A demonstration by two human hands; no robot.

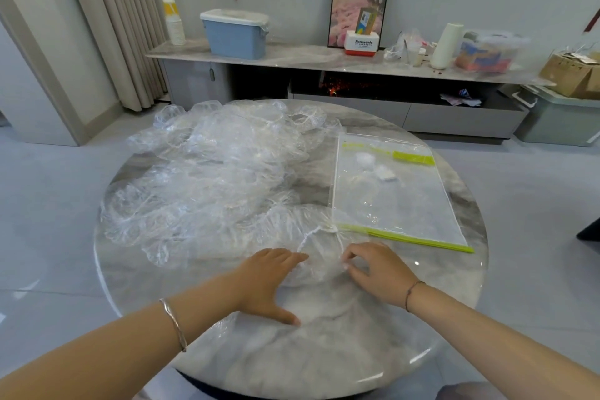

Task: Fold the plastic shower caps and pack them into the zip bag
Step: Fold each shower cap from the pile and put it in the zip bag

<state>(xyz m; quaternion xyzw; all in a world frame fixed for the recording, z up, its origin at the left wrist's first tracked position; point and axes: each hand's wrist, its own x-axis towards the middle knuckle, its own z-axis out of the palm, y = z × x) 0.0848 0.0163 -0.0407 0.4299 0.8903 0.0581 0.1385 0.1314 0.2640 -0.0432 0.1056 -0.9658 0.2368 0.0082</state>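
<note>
Lower centre of frame: one clear crinkled plastic shower cap point(321, 269) with white gathered elastic rim, spread on round grey marble desk point(324, 360), directly between the hands. Left hand point(269, 282) flat on its left part, fingers straight, thumb splayed, pressing film down. Right hand point(380, 273) at its right edge, fingers curled, pinching the film. Far edge of rim touching near-left corner of transparent rectangular zip bag point(389, 198) with yellow-green zip strip. Bag flat at right centre, just beyond right hand, a few small white bits inside, too blurred to identify. Upper left of desk: big loose pile of shower caps point(211, 178), same clear film, crumpled and overlapping, beyond left hand.
</note>
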